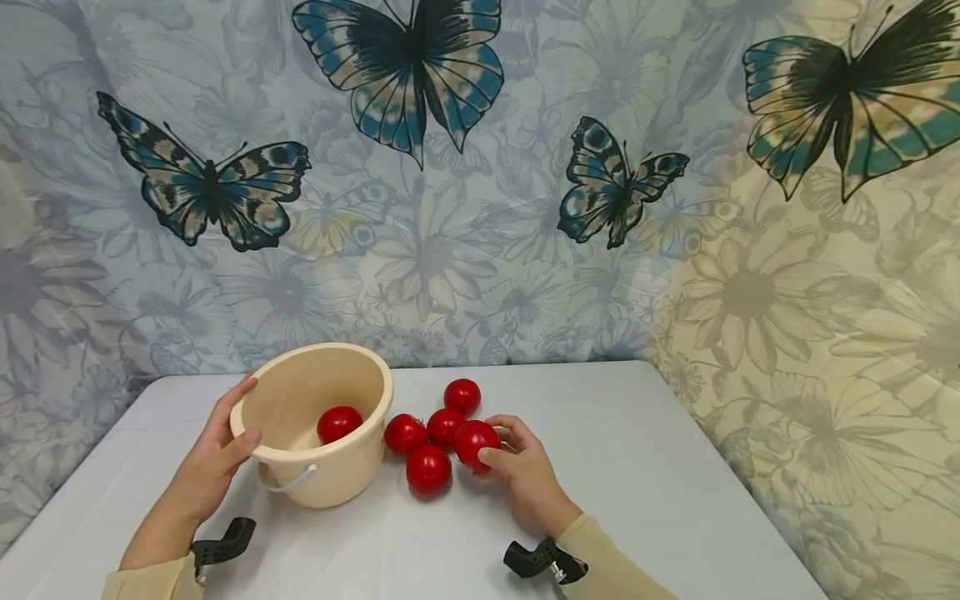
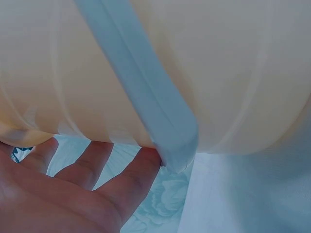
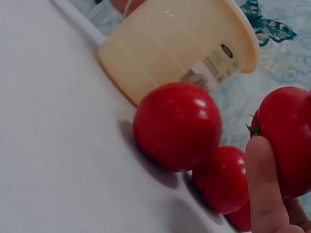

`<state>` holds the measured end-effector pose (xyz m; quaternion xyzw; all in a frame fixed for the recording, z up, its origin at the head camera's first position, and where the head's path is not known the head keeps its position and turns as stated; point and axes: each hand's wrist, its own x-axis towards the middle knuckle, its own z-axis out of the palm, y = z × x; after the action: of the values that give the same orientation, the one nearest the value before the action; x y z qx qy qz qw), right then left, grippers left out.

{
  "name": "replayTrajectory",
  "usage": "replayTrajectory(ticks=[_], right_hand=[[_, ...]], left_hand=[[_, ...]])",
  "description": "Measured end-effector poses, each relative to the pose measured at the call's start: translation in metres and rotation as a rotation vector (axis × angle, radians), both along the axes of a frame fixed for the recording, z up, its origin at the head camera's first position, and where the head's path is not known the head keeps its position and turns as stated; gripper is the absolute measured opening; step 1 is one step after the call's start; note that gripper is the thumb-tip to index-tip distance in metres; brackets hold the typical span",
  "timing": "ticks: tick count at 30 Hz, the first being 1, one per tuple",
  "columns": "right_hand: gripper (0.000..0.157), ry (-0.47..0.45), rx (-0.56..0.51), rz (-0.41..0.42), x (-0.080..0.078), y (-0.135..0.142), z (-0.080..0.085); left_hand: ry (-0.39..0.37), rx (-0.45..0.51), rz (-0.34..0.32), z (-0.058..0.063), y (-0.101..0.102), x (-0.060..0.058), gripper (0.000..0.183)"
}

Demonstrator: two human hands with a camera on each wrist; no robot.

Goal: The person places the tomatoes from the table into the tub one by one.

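Step in hand appears to be grasping one tomato (image 1: 476,444); right hand (image 1: 528,482) is pinching it, lower frame, right of centre; left hand (image 1: 208,468) is gripping the bucket (image 1: 337,477), lower left, an inner tomato (image 1: 340,424) resting within; next move is probably calling for a gentle lift clear of the loose tomatoes (image 1: 428,471); all are gleaming, smooth, round; bucket is showing cream plastic, tapering downward.

Both hands, left hand (image 1: 213,458) and right hand (image 1: 528,479), are bare. A pale beige fabric left sleeve (image 1: 153,581) and a matching pale beige fabric right sleeve (image 1: 618,567) cover the forearms. At each cuff sits hardware: a black, angular left bracket (image 1: 225,543) and a similarly bent black right bracket (image 1: 536,559), the latter with a small silvery metal screw (image 1: 557,572).
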<state>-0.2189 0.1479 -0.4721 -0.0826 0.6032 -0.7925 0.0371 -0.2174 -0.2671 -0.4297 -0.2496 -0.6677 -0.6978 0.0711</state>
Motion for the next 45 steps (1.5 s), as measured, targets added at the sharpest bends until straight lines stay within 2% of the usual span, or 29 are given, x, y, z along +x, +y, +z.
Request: replayTrajectory(ticks=[5,11,15,20,27,32,45], right_hand=[[0.044,-0.033,-0.029,0.001,0.001,0.002,0.007],[0.036,-0.103,-0.175,0.017,0.002,0.000,0.015],[0.037,-0.138,-0.214,0.026,0.004,-0.002,0.020],[0.041,-0.156,-0.175,0.037,0.007,0.001,0.030],[0.052,-0.134,-0.108,0.081,0.007,0.005,0.055],[0.051,-0.112,-0.087,0.083,0.003,0.003,0.073],[0.055,-0.059,-0.047,0.103,-0.005,-0.023,0.109]], left_hand=[[-0.002,0.002,0.002,0.001,0.001,0.001,0.065],[-0.001,0.005,0.001,0.002,0.000,0.001,0.064],[0.003,0.007,0.001,0.003,0.000,0.001,0.064],[-0.001,0.005,0.003,0.002,0.002,0.002,0.064],[-0.008,-0.003,0.010,0.000,0.003,0.001,0.064],[-0.007,-0.005,0.014,0.001,0.002,0.001,0.063],[-0.010,-0.014,0.018,0.001,0.002,0.002,0.063]])
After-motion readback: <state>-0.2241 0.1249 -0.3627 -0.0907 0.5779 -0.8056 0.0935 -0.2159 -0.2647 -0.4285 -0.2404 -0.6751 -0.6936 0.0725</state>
